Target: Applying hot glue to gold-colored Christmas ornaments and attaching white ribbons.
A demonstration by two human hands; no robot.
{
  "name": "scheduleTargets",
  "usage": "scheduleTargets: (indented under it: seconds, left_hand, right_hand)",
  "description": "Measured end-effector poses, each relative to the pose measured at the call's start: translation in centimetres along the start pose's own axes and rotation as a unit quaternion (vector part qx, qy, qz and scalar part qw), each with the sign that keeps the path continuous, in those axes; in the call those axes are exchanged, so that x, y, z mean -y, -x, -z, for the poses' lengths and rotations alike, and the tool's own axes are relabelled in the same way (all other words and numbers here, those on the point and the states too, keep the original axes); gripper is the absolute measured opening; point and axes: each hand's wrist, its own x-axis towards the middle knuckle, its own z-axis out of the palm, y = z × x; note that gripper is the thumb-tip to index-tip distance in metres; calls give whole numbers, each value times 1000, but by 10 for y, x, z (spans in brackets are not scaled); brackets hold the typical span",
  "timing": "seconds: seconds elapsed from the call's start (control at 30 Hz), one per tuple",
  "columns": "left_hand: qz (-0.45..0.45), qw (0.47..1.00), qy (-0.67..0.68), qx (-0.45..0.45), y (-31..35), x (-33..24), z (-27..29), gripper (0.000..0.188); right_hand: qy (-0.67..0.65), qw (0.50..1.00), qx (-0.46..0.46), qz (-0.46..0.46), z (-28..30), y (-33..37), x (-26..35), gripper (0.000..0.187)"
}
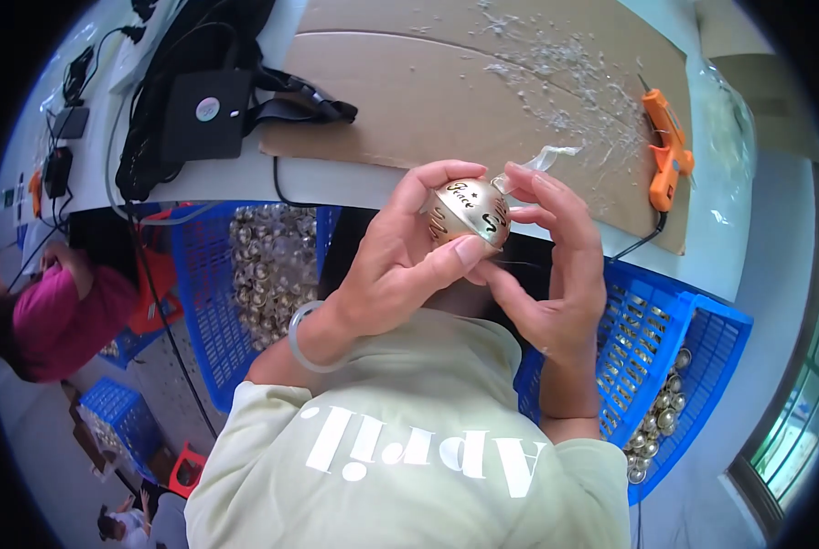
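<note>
Pale green shirt front [409,457] fills the near edge, with both forearms rising from it.

Left hand [400,261]: grasping a gold ball-shaped bell [469,212]. Thumb presses its near side, fingers curl over its far-left side. A pale translucent bangle [309,340] sits on the left wrist.

Right hand [546,265]: fingertips touch the right side of the bell, fingers bent, pinching at it together with a clear ribbon strip [542,160] that sticks out behind the bell. Whether the ribbon is attached to the bell cannot be told.

Bell position: held in the air between both hands, above the near edge of the worktop [226,178], slots cut in its shell facing the camera.

Outward, far side: brown cardboard sheet [428,91] lies on the worktop, flecked with dried glue strands [565,73] toward its right. Orange glue gun [665,151] rests on the cardboard's right end, cord trailing near.

Far left on the worktop: black strap bundle with a black box [206,114], plus cables.

Below the worktop, left: blue plastic crate [203,302] full of gold bells. Right: a second blue crate [702,339], bells visible at its near end.

Far left edge: another person in a pink top [57,320], beside a smaller blue crate [121,416] on the floor.
</note>
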Motion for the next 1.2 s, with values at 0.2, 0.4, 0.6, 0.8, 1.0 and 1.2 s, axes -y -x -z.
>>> scheduleTargets:
  seconds: [0.2,0.4,0.6,0.8,1.0,1.2]
  left_hand:
    - [-87,985,-139,44,6,-1,14,58]
    - [-160,948,-273,30,2,0,15,55]
    - [-85,989,-115,34,6,-6,13,53]
    - [-94,987,-117,54,5,-7,15,52]
    - [-97,979,-169,65,7,-11,19,55]
    - [-87,980,-172,49,9,-8,17,57]
  right_hand:
    - [99,991,82,47,11,-9,4,40]
    - [180,977,68,93,13,-7,-1,25]
    - [-195,978,33,-61,20,-5,-8,18]
    - [-355,928,100,-57,36,-14,-14,25]
    - [-41,982,179,-33,46,-14,-2,21]
    - [-79,983,133,100,44,-23,-7,15]
